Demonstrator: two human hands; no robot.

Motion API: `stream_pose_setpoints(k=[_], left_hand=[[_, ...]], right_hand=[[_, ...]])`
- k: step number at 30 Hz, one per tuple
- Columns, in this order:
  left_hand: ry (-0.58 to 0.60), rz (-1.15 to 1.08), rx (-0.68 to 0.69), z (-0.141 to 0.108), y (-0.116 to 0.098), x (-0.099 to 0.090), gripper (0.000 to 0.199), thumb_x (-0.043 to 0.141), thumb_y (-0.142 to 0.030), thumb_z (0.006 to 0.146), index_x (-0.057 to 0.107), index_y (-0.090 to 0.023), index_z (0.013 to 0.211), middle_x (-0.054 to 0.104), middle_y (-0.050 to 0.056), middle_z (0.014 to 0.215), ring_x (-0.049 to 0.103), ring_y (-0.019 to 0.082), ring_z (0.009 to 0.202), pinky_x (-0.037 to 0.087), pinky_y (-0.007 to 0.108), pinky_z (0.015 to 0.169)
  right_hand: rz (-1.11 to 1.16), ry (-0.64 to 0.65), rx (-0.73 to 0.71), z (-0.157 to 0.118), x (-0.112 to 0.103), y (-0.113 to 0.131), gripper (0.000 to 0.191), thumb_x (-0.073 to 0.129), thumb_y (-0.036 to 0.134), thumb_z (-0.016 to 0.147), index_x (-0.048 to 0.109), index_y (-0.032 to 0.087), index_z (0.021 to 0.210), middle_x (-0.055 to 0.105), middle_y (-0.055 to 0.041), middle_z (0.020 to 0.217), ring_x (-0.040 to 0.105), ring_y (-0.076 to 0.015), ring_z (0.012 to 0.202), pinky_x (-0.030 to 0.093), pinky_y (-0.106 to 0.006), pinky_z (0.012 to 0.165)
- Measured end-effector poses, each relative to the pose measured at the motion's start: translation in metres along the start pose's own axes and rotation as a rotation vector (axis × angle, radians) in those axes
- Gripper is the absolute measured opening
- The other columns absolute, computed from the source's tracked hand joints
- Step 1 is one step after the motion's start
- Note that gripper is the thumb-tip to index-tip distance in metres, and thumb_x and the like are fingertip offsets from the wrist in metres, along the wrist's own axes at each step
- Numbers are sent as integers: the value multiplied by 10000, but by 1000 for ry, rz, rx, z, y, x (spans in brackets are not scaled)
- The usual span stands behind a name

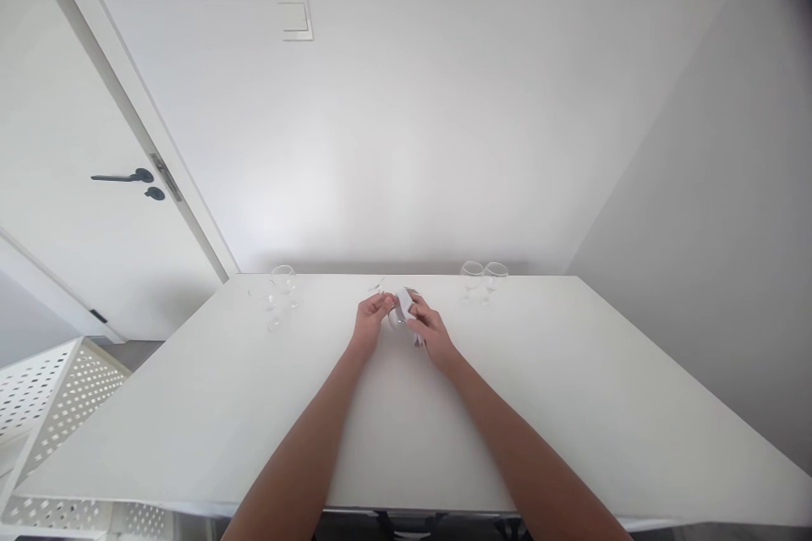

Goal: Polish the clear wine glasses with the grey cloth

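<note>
Clear, rounded glass (394,322), partly covered; whitish cloth (404,301) bunched against its right side

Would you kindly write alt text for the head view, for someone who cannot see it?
A person's left hand and right hand hold a clear glass and a white piece, possibly cloth, at a white table. Two stemmed glasses are to the left and another pair to the right, near a pale wall.

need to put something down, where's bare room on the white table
The white table looks bare right of the right forearm and right glasses, and left of the left forearm, nearer than the left glasses. Crowded: far centre, where left hand and right hand hold a glass and white cloth-like item.
</note>
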State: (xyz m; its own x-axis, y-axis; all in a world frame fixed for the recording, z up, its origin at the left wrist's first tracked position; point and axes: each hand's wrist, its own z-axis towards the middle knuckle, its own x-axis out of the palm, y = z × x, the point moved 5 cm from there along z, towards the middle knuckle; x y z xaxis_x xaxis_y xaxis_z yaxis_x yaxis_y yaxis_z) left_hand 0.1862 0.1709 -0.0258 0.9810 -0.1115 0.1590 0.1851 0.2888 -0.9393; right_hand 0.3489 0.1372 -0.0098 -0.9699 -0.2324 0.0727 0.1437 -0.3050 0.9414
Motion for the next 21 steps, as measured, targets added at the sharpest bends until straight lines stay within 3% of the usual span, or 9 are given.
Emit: stream_pose_setpoints(k=[2,4,6,8,11,14,17,21], left_hand=[[12,-29,1,0,0,1,388,744,-585,888,796,-201,861,764,63,914,680,271,937,488,451,980],[20,-66,1,1,1,1,384,756,-586,877,801,-205,877,772,71,962,676,281,982,479,451,986],[47,-93,-5,1,3,1,377,778,-578,862,806,-204,897,778,86,1013,667,284,1014,470,442,988],[109,-124,-40,0,5,3,370,799,-561,852,800,-195,907,776,101,1014,661,271,981,475,422,950],[217,-243,-114,-3,6,6,352,844,-526,818,759,-189,875,757,98,975,654,233,865,489,377,832],[243,-350,-143,-5,4,7,354,889,-488,773,702,-193,826,730,74,938,635,198,781,480,346,766],[231,-324,-157,-4,6,8,300,839,-462,838,704,-201,896,741,68,956,617,186,766,464,334,751],[138,-201,-57,0,6,7,268,791,-446,886,708,-192,902,758,73,979,591,184,792,447,330,786]], right_hand=[[40,11,62,-1,5,-1,450,597,604,928,557,219,697,668,-73,1268,623,-229,996,475,-310,695],[83,-36,139,-2,5,-3,401,642,640,916,612,246,848,694,-47,1150,602,-179,835,439,-276,607],[112,-24,198,-3,5,-3,401,797,572,832,642,285,1066,703,-17,1074,598,-167,810,456,-264,623],[168,94,271,-6,9,-3,507,862,503,792,654,294,1205,712,-20,1072,636,-188,901,509,-285,726],[320,262,420,-13,14,-7,464,833,531,822,711,240,1163,718,-47,1023,658,-209,911,523,-314,771],[406,285,515,-17,15,-14,486,792,609,829,723,197,1078,705,-53,923,636,-198,809,499,-312,694],[226,213,438,-12,14,-19,477,772,580,840,696,212,1133,719,-54,973,653,-221,862,515,-344,750],[-328,-17,80,-3,10,-10,546,817,412,765,649,264,1263,709,-55,1194,642,-279,1085,502,-433,958]])
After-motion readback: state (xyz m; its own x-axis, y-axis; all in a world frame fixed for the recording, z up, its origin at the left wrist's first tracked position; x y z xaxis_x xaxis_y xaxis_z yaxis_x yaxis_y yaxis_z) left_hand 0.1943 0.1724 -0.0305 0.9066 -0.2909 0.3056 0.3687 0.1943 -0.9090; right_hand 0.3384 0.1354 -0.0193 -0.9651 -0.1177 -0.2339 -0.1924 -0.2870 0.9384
